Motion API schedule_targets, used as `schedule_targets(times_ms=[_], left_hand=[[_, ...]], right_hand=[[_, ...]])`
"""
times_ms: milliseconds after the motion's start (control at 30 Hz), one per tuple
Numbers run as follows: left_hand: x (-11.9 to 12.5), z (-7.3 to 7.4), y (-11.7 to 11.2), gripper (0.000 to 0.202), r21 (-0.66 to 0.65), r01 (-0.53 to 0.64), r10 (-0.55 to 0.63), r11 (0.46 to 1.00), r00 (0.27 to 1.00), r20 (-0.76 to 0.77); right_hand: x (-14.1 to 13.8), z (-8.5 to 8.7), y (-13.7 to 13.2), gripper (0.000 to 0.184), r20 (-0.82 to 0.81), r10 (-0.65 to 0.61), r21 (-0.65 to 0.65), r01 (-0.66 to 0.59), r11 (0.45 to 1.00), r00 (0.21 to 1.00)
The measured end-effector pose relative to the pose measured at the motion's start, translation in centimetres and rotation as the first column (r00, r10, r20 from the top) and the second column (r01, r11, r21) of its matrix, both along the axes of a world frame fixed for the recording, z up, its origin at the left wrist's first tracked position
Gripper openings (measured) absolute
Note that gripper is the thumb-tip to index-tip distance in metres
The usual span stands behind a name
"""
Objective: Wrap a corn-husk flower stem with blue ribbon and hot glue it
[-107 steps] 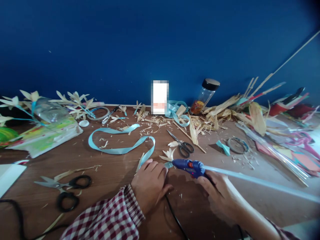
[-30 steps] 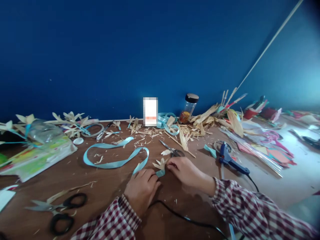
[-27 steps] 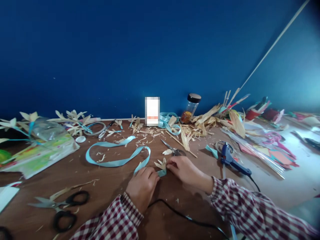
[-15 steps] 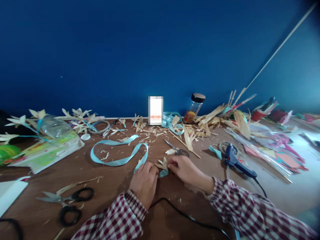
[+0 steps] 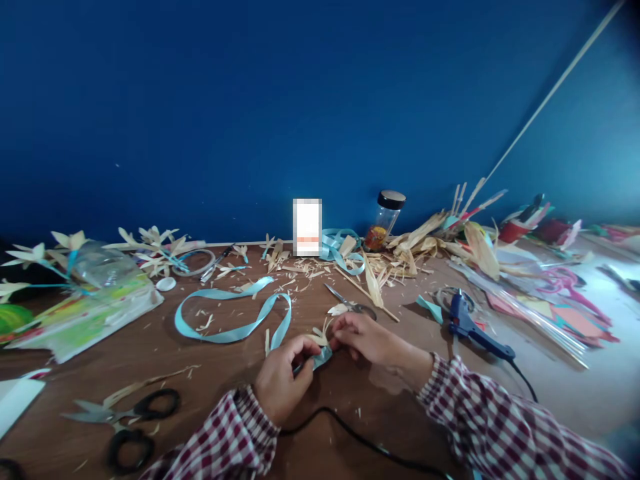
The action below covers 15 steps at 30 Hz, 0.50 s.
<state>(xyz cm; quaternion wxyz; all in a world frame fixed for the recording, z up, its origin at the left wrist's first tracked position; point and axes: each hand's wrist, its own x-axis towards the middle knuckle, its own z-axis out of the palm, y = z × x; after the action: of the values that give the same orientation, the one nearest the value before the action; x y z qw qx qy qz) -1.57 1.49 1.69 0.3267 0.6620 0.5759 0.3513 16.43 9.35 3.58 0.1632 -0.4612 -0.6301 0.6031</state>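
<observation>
Light-blue ribbon point(image 5: 215, 337) loops across the brown table and runs to my left hand point(image 5: 284, 380). That hand is closed, thumb against forefinger, on a stretch of the ribbon. A small pale corn-husk flower point(image 5: 319, 335) stands between my two hands, its petals pointing up and away from me. My right hand point(image 5: 363, 340) pinches at the flower's base, beside the ribbon's end; its fingertips are partly hidden. Just behind the right hand lie scissors point(image 5: 344, 298) with a loose husk petal at the blades.
Black-handled scissors point(image 5: 127, 420) lie open at left front. A blue glue gun point(image 5: 467, 320) rests at right, its cord trailing. Husk scraps point(image 5: 400, 257), a tilted jar point(image 5: 385, 220) and ribbon coils line the wall. Finished husk flowers point(image 5: 33, 257) stand at far left.
My left hand has turned, its thumb now showing against the forefinger with ribbon in the grip. The flower has tilted, and the ribbon piece beneath it is lifted. The view has shifted slightly.
</observation>
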Motion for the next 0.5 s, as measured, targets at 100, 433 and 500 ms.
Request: schedule_targets(times_ms=[100, 433, 500], left_hand=[[-0.1, 0.2, 0.0, 0.012, -0.029, 0.011, -0.007, 1.000, 0.988, 0.155], [-0.5, 1.2, -0.4, 0.005, -0.065, 0.141, -0.103, 0.988, 0.909, 0.404], [-0.4, 1.3, -0.5, 0.004, -0.069, 0.134, -0.100, 0.989, 0.927, 0.362]], right_hand=[[0.1, 0.0, -0.2, 0.016, -0.046, -0.029, -0.099, 0.024, 0.995, 0.999], [0.1, 0.9, -1.4, 0.029, -0.176, -0.031, -0.394, -0.041, 0.918, 0.984], [0.2, 1.0, -1.6, 0.027, -0.186, -0.059, -0.408, -0.023, 0.913, 0.981]])
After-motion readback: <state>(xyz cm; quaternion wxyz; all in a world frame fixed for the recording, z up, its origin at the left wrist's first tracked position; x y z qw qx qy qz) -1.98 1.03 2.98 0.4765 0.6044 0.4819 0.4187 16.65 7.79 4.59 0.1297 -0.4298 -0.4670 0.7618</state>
